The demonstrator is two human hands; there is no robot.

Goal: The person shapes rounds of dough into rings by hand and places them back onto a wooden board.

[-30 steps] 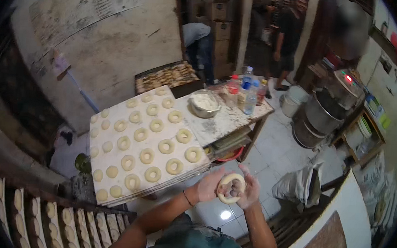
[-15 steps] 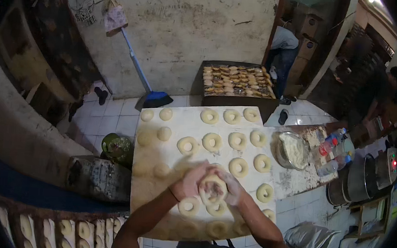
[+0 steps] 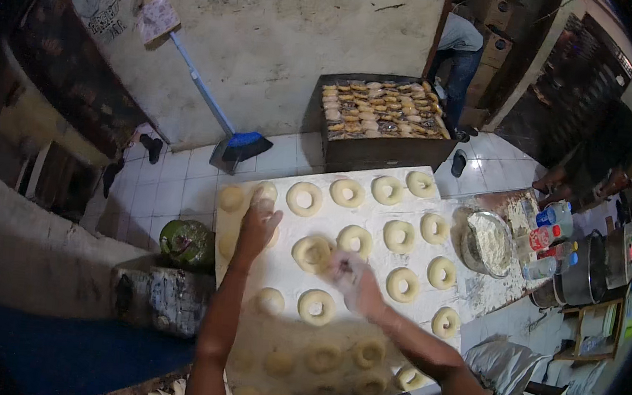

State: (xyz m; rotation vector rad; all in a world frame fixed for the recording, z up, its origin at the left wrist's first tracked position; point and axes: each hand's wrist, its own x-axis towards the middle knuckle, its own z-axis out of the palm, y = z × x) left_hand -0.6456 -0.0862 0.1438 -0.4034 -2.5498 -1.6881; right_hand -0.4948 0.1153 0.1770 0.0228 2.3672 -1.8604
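My left hand [image 3: 256, 230] reaches to the far left of the floured board [image 3: 423, 340], its fingertips at a pale dough ball [image 3: 265, 191] and its thumb stretched out to the side. Another dough ball [image 3: 231, 198] lies left of it. Just right of that hand rests a dough ring [image 3: 304, 199], the leftmost of the far row. My right hand [image 3: 354, 278], floury and smeared by motion, hovers over the middle of the board, beside a second dough ring [image 3: 312, 254]. Several more rings lie in rows to the right.
A metal bowl of flour [image 3: 487, 244] and plastic bottles [image 3: 546, 238] stand on the side table at right. Beyond the board is a large tray [image 3: 386, 114] of browned pieces. A blue broom [image 3: 242, 147] leans by the wall. Someone bends in the doorway [image 3: 457, 53].
The dough ring that both hands held has been let go and lies at the far row's left end. My hands have parted, the left going far left. The view has shifted slightly.
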